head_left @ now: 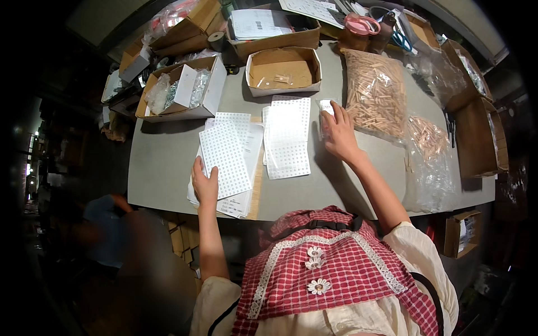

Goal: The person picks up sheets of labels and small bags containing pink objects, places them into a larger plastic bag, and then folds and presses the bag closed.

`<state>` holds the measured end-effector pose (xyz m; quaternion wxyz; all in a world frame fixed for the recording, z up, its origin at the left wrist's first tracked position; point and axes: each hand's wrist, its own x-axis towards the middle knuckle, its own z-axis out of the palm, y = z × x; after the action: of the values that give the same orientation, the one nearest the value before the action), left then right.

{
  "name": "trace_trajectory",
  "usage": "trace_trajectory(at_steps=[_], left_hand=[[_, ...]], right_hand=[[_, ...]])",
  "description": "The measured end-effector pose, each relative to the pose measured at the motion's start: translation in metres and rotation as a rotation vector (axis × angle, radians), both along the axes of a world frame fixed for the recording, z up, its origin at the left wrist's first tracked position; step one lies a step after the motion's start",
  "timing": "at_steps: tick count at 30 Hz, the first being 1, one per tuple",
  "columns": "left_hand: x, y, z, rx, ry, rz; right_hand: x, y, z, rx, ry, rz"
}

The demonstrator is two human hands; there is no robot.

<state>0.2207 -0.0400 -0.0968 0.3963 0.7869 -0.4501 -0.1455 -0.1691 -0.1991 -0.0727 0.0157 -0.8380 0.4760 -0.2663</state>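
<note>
My left hand (205, 182) lies at the lower left edge of a sheet of small printed stickers (227, 159), thumb and fingers apart. Under that sheet are another sticker sheet (238, 120) and a stack of printed papers (246, 201). To the right, two more sticker sheets (288, 140) overlap on the table. My right hand (340, 134) has its fingers curled over a small clear plastic bag with a white label (326, 105). The bag's contents are hidden by the hand and too small to tell.
A large clear bag of wooden dowels (375, 95) stands right of my right hand, beside a part-filled dowel bag (428, 143). A shallow cardboard box (283, 56) holds a few dowels. Left of it, a white box (210, 92) holds bagged metal hardware. Scissors (361, 24) lie behind.
</note>
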Motion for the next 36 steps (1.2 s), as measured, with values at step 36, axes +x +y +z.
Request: trace_trajectory(at_steps=[36], left_hand=[[-0.204,-0.026,0.083,0.045,0.743,-0.837]], right_hand=[[-0.073,0.106,0.094,0.984,-0.987,0.049]])
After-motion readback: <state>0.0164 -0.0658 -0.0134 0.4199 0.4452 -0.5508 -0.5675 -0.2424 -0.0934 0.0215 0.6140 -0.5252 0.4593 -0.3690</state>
